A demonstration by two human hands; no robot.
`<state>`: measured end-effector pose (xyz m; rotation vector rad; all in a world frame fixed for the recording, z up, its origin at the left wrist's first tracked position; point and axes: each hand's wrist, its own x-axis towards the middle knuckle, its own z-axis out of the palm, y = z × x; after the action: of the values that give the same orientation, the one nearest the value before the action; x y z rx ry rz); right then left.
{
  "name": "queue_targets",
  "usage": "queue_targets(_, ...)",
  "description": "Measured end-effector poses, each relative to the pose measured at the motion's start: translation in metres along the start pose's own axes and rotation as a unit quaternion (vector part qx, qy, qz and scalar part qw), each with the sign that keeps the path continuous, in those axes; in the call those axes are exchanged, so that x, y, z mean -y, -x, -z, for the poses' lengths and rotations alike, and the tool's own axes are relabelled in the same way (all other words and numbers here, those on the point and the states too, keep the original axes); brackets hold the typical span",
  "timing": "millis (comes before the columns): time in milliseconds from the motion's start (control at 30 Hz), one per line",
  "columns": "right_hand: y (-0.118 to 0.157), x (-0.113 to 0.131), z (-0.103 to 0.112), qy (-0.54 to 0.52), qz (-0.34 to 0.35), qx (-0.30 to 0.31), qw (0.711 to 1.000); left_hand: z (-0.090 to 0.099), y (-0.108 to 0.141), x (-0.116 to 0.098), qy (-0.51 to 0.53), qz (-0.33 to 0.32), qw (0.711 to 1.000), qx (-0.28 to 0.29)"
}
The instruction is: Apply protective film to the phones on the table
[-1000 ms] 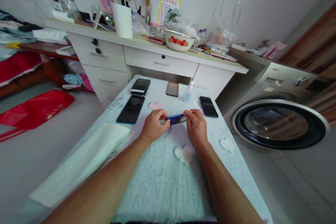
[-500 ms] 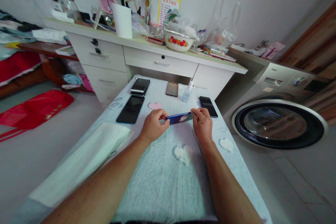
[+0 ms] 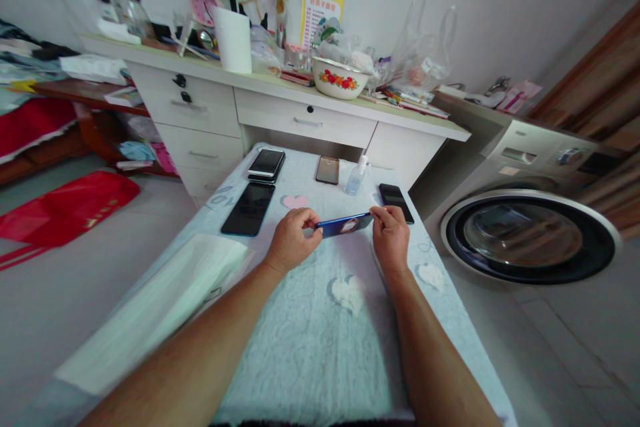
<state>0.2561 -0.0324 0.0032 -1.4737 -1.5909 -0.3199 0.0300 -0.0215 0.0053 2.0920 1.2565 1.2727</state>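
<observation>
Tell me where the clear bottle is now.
In the head view, the clear bottle stands toward the far end of the table, beyond the held blue phone and left of the rightmost black phone.

I observe a white desk [image 3: 275, 113] beyond the far edge of the table [image 3: 300, 327], pale wall [image 3: 385, 7] behind; past the right edge, a washing machine [image 3: 523, 233] (round-doored).

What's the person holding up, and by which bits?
A blue smartphone: the left grip pinches its left end, and the right grip pinches its right end.
</observation>
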Motion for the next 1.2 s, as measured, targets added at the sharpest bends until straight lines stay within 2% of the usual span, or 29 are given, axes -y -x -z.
queue_targets(667,0.008,0.036,-0.003,-0.072,0.047,0.049,0.995,0.0,-0.001,0.0,-0.008,-0.002,1.0,-0.001)
queue_targets(1200,0.002,0.015,0.0,-0.023,0.018,0.013,0.999,0.0,0.0,0.001,-0.005,-0.006,1.0,0.0)
